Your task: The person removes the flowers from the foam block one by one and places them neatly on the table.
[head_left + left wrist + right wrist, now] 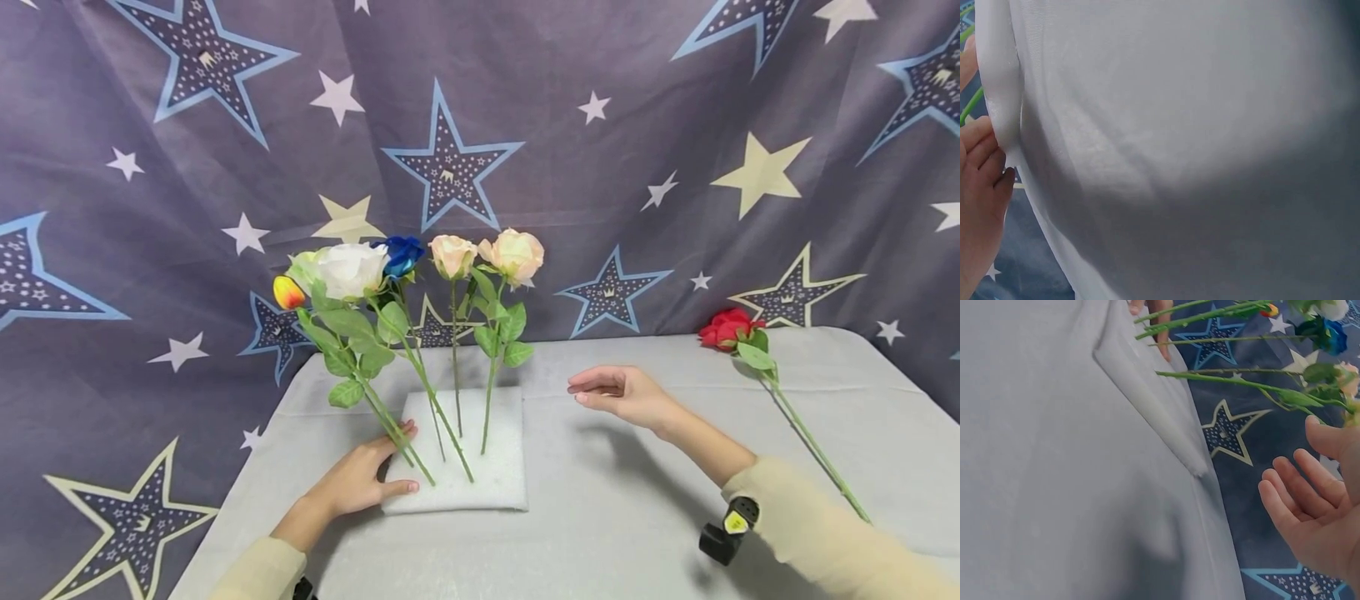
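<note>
Your left hand (360, 479) is spread along the left edge of the white rectangular foam block (498, 475), thumb and fingers apart and resting on it just beside the leftmost stems. Your right hand (630, 398) hangs over the grey cloth-covered table (600, 517) with nothing in it, fingers loosely bent and thumb a little apart.

Planted in the block, the white full-petalled rose (351, 271) and the small yellow-and-orange tulip (288, 292) lean well to your left; the dark blue rose (403, 255) stands behind the white one. The round pale peach rose (453, 256) and the larger cream-peach rose (517, 256) stand nearer upright. The red rose with a long green stem (727, 330) lies on the table at your far right, well apart from your right hand.

Your main risk looks like tipping: the heavy-looking heads gather on the left, so lifting your left hand could let the light foam rock that way. Sliding that hand inward could knock the stems beside it and loosen them. If you bring your right hand across at its present height, it may brush the cream-peach rose's leaves. Pressing another stem in without bracing the block could make it skid, and crowded leaves could snag. How deep the stems sit, you cannot tell.
</note>
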Demonstrator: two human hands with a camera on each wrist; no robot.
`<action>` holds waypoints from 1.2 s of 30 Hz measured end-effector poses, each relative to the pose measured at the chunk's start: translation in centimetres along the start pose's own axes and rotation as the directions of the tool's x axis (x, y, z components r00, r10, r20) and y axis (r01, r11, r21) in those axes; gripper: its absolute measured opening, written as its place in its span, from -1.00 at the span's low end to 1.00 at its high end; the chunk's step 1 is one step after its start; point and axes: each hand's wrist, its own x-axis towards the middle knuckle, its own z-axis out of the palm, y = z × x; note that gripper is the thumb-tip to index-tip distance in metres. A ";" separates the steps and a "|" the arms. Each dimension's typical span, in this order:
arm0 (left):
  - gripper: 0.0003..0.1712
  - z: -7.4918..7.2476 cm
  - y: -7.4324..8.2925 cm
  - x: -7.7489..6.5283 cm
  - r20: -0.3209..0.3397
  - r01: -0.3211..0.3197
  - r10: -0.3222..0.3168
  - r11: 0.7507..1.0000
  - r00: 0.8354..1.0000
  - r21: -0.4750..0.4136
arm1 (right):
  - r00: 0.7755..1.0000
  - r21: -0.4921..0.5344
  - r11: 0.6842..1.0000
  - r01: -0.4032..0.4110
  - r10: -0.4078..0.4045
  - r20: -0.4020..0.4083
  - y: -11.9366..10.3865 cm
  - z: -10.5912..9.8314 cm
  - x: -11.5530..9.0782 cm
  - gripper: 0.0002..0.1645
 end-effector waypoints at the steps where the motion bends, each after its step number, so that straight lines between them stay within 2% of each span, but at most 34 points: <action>1: -0.04 0.0 0.0 0.0 -0.001 -0.001 0.001 1.000 1.000 0.002 | 1.000 -0.004 1.000 0.007 -0.007 0.006 0.0 0.3 0.1 -0.53; 7: -0.05 0.2 -0.1 -0.2 -0.005 -0.003 0.003 1.000 1.000 0.012 | 0.997 -0.007 0.999 0.049 -0.048 0.052 0.0 2.3 0.4 -0.58; 12: -0.04 0.3 -0.1 -0.3 -0.004 0.009 -0.009 1.000 1.000 0.003 | 0.992 0.030 0.997 0.072 -0.074 0.097 -0.3 4.1 0.9 -0.59; 18: -0.04 0.5 0.0 -0.3 -0.006 0.007 -0.007 1.000 1.000 0.002 | 0.989 0.075 0.993 0.086 -0.094 0.113 -0.8 6.1 1.5 -0.60; 25: -0.04 0.6 0.0 -0.2 -0.008 -0.001 0.001 1.000 1.000 0.001 | 0.983 0.099 0.988 0.121 -0.133 0.129 -1.1 7.8 2.2 -0.60; 36: -0.06 0.0 0.2 0.1 -0.025 -0.031 0.031 1.000 0.999 0.002 | 0.980 0.121 0.986 0.118 -0.135 0.146 -2.1 9.6 3.0 -0.62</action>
